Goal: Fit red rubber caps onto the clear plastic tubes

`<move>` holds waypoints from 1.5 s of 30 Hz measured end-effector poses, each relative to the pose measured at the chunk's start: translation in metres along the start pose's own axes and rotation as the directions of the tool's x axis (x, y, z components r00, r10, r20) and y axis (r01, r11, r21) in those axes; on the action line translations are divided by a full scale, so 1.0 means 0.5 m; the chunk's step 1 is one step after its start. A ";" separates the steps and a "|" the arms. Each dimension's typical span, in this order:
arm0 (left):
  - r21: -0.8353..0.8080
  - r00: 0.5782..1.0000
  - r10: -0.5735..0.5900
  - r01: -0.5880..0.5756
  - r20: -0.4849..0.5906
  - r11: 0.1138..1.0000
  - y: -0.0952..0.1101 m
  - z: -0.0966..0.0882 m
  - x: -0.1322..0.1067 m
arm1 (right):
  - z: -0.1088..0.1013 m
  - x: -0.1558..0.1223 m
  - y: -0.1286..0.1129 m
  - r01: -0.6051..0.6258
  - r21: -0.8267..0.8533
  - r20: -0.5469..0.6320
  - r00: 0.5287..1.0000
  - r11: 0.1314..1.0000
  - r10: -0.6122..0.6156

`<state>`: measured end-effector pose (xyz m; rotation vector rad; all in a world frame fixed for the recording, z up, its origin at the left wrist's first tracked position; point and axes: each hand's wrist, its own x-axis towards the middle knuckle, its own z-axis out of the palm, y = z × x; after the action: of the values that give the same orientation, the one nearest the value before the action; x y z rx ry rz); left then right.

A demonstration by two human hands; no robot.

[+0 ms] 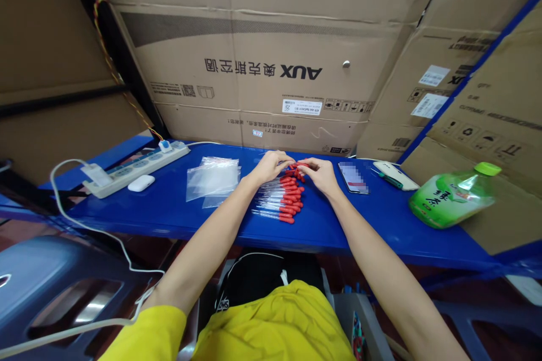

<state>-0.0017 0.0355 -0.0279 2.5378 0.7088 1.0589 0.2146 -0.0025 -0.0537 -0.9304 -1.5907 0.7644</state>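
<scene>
A row of several clear tubes with red caps lies side by side on the blue shelf. My left hand and my right hand meet at the far end of the row, fingers curled around a small bunch of red-capped tubes. How many tubes each hand holds is hidden by the fingers. Clear plastic bags lie just left of my left hand.
A white power strip with plugged cable and a white earbud case sit at the left. A phone, a white device and a green bottle lying on its side are at the right. Cardboard boxes wall the back.
</scene>
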 end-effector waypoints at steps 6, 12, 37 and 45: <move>0.007 1.000 0.013 -0.013 -0.001 1.000 -0.003 0.004 0.000 | 0.002 -0.001 -0.003 0.001 -0.012 0.003 1.000 1.000 -0.001; -0.020 0.999 -0.032 0.032 -0.013 0.999 0.001 0.005 0.000 | 0.005 -0.007 -0.015 0.070 -0.124 -0.008 0.997 0.990 -0.072; -0.887 0.839 -0.541 0.213 -0.049 0.411 0.066 0.028 0.021 | 0.032 0.002 -0.024 0.015 0.029 -0.189 0.982 0.999 -0.009; -0.984 0.865 -0.484 0.060 0.135 -0.167 0.093 0.005 0.016 | 0.052 -0.010 -0.039 0.039 -0.053 -0.113 0.993 0.998 -0.045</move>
<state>0.0202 0.0010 -0.0041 0.7306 0.2109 1.0952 0.1861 -0.0164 -0.0446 -0.9571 -1.5301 0.6331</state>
